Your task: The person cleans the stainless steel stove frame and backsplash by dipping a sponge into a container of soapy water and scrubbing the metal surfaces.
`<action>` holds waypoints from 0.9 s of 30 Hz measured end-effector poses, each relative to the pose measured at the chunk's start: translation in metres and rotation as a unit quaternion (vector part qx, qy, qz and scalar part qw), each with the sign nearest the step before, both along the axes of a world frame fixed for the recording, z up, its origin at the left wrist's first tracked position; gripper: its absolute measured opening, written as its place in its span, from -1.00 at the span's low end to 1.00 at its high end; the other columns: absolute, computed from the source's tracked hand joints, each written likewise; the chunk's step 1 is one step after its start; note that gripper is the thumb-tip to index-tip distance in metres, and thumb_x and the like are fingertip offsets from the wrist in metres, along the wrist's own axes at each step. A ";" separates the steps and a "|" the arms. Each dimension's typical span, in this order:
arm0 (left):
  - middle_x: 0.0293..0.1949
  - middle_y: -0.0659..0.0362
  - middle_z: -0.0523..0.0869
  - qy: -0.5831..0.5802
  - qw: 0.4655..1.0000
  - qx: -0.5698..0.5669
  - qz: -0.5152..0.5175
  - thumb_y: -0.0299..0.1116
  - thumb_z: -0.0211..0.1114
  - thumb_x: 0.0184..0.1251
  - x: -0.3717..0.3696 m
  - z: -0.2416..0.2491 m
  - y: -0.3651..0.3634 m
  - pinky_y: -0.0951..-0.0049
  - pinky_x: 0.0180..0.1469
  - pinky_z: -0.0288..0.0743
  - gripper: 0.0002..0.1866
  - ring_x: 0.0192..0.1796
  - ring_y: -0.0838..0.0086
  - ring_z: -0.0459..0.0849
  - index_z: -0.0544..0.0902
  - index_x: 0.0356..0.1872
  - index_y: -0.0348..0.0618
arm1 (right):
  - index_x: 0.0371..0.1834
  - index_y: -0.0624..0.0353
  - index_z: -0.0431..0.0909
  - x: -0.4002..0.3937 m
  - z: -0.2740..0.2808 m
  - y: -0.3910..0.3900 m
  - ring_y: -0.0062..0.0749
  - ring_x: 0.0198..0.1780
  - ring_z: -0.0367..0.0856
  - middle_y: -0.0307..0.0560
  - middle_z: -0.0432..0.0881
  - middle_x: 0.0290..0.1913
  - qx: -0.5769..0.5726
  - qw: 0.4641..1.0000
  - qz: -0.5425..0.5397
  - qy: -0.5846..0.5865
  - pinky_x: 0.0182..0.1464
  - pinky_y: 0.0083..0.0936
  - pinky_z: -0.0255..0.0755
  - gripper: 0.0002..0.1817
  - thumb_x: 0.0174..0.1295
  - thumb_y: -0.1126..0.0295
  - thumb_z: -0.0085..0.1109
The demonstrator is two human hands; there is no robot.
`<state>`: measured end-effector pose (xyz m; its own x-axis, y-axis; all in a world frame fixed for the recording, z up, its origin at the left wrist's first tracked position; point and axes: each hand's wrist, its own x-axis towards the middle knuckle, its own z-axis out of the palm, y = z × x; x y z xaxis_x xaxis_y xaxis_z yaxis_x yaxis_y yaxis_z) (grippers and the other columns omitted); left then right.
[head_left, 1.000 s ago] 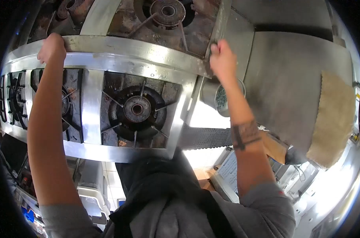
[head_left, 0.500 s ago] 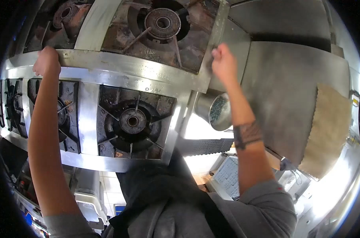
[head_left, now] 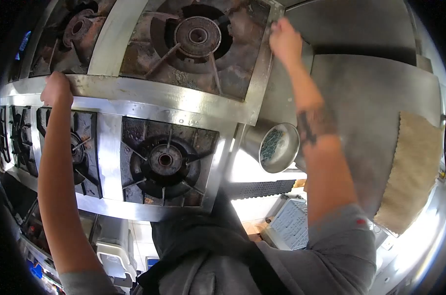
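My left hand point(head_left: 57, 89) rests closed on the front metal edge point(head_left: 149, 93) of the raised stove section, at the left. My right hand point(head_left: 286, 41), slightly blurred, is closed at the right rim of that section, beside the large upper burner point(head_left: 198, 36); whether it grips anything is too small to tell. Below the raised section lies a lower burner point(head_left: 164, 160) with black grates. A round metal pot point(head_left: 287, 152) with dark greenish contents stands below my right hand, left of my tattooed forearm.
A steel surface point(head_left: 360, 108) lies at the right, with a brown cloth or paper sheet point(head_left: 412, 167) on its edge. Below are a light blue crate point(head_left: 291, 223), a black perforated strip point(head_left: 262, 189) and a white bin point(head_left: 116, 258).
My right hand has moved up and slightly right along the rim. My left hand stays on the edge, a little lower in view. The pot is less covered by my forearm.
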<state>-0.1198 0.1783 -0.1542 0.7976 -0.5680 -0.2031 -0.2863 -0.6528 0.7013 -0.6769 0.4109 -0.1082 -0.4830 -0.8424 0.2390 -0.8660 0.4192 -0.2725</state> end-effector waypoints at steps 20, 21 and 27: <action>0.35 -0.27 0.52 0.024 1.000 0.002 0.009 -0.10 0.40 0.28 0.007 -0.004 -0.007 0.20 0.38 0.57 -0.17 0.37 -0.02 0.61 0.31 0.37 -0.54 | -0.08 0.14 0.65 0.100 0.023 0.067 0.34 -0.03 0.76 0.31 0.79 -0.16 0.111 0.983 -0.097 -0.112 0.03 0.16 0.60 -0.80 0.37 0.28 0.20; 0.35 -0.27 0.52 0.021 1.000 0.002 0.010 -0.10 0.40 0.28 0.014 -0.011 -0.011 0.20 0.38 0.57 -0.17 0.37 -0.02 0.61 0.31 0.37 -0.54 | -0.08 0.14 0.65 0.092 0.021 0.058 0.34 -0.03 0.76 0.31 0.79 -0.16 0.111 0.983 -0.096 -0.115 0.03 0.16 0.60 -0.80 0.37 0.28 0.20; 0.32 -0.29 0.54 0.031 0.998 -0.029 0.038 -0.10 0.43 0.27 0.007 -0.002 -0.006 0.20 0.33 0.60 -0.17 0.32 -0.04 0.65 0.31 0.34 -0.58 | -0.14 0.12 0.61 -0.007 -0.010 -0.036 0.37 -0.08 0.73 0.22 0.79 -0.20 -0.003 1.000 -0.021 0.020 0.00 0.19 0.56 -0.72 0.45 0.12 0.19</action>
<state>-0.1133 0.1724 -0.1558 0.8259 -0.5181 -0.2225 -0.1916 -0.6291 0.7534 -0.6844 0.3749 -0.1178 -0.5072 -0.8203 0.2642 -0.8584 0.4534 -0.2400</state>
